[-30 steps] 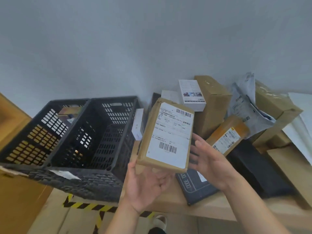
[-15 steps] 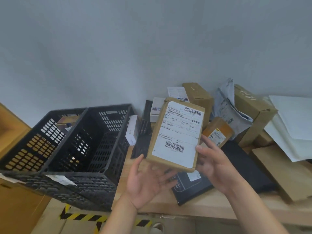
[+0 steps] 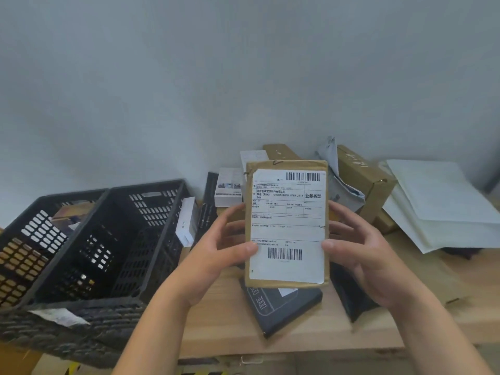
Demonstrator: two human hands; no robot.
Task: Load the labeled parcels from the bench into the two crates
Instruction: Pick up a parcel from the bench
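right crate (image 3: 151, 212): top open | bench (image 3: 216, 328): parcels (image 3: 362, 182) crowd rear

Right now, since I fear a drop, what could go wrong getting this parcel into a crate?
The brown parcel is only pinched at its side edges by the left hand and right hand, so it may slip. Swinging it left could knock the white box leaning beside the nearer crate.
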